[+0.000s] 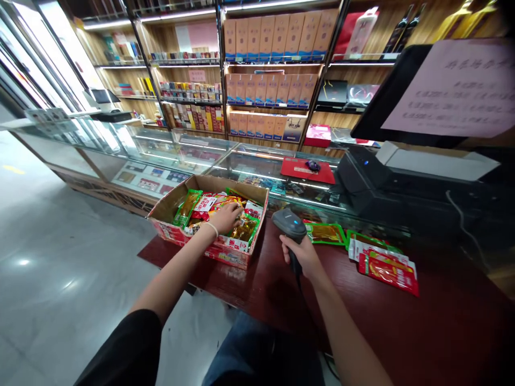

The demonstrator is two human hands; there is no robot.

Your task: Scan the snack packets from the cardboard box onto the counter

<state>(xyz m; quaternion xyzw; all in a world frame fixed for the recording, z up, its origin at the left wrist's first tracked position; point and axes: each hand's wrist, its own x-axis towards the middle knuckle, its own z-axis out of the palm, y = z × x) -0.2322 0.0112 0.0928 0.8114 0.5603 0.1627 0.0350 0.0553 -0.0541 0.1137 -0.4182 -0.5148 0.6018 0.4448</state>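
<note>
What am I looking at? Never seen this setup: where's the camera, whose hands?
No machine here: one picture from a camera worn on a person's head, looking forward and down, so both bare arms are the wearer's own. The left hand reaches into an open cardboard box and rests on the snack packets inside; whether it grips one cannot be told. The right hand is closed round the handle of a barcode scanner, above a dark red table. Right of it, loose packets, green and red, lie flat on the table. Behind stands a glass counter.
</note>
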